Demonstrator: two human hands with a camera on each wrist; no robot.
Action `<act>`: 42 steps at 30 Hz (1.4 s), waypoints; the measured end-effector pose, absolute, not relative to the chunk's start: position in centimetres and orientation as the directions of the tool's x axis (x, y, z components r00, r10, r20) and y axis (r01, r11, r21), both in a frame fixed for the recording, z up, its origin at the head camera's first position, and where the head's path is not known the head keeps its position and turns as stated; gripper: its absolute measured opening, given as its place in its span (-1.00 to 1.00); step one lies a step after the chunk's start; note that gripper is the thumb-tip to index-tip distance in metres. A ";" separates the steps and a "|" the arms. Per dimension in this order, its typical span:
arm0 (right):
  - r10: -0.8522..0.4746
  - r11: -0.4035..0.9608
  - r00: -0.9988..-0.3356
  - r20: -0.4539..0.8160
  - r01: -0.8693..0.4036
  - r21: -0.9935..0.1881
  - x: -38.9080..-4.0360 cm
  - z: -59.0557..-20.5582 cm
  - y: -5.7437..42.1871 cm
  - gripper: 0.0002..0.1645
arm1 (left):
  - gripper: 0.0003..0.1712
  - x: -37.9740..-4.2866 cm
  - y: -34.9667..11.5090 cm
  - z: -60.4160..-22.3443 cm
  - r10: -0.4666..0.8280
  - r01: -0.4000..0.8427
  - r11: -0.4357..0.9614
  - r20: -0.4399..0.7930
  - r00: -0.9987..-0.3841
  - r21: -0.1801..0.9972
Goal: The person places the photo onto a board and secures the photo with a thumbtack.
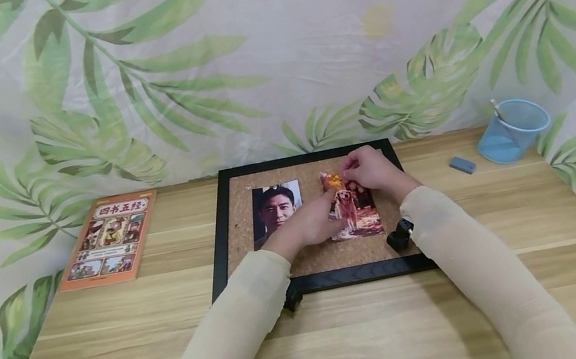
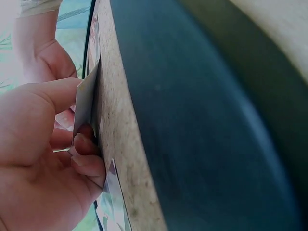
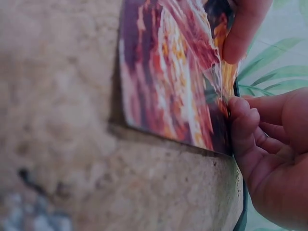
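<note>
A photo of a dog among autumn leaves (image 1: 353, 219) is held against the cork board (image 1: 324, 259). My left hand (image 1: 315, 222) pinches its left side; in the left wrist view, the thumb is in front and curled fingers (image 2: 86, 156) reach behind the photo's raised pale edge (image 2: 84, 108). At the photo's top, the thumb and fingers of my right hand (image 1: 374, 169) come together against the picture. The right wrist view shows these fingertips (image 3: 239, 107) pressed close around something tiny, mostly hidden. Beside it on the board is a portrait photo (image 1: 277, 207), partly covered by my left hand.
A black frame (image 1: 333, 278) borders the cork board, which lies near the patterned wall cloth. On the wooden table (image 1: 349, 341) are an orange book (image 1: 106, 241) at left, and a blue eraser (image 1: 462, 165) and a blue mesh cup (image 1: 511, 132) with a thin stick at right.
</note>
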State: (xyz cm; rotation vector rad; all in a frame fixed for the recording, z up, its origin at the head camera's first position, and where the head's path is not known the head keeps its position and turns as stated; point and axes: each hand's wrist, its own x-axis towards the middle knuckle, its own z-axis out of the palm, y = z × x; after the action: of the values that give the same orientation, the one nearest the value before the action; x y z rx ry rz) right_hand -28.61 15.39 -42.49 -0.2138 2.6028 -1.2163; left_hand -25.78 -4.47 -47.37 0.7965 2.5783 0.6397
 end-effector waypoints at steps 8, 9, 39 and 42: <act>-0.212 0.694 -0.951 -0.225 0.016 -0.720 -29.4 -42.3 14.7 -0.81 | 0.00 -25.3 -4.6 -46.5 0.599 0.425 0.728 -0.198 -0.776 0.538; -0.210 0.703 -0.950 -0.233 0.019 -0.711 -29.5 -42.2 14.7 -0.80 | -0.01 -25.2 -4.6 -46.3 0.601 0.432 0.727 -0.192 -0.776 0.534; -0.136 0.689 -0.906 -0.401 0.204 -0.696 -30.5 -41.7 15.3 -0.73 | -0.01 -25.3 -4.4 -46.1 0.598 0.419 0.732 -0.211 -0.773 0.538; -0.139 0.685 -0.907 -0.397 0.201 -0.700 -30.5 -41.8 15.3 -0.73 | -0.04 -24.8 -4.3 -45.1 0.597 0.428 0.739 -0.212 -0.773 0.521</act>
State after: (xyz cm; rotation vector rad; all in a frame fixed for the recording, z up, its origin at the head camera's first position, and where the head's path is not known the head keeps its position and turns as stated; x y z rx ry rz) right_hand -30.50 15.33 -41.79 0.0479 2.4758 -1.0990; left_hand -24.83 -4.30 -45.12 0.7902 2.5732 0.6425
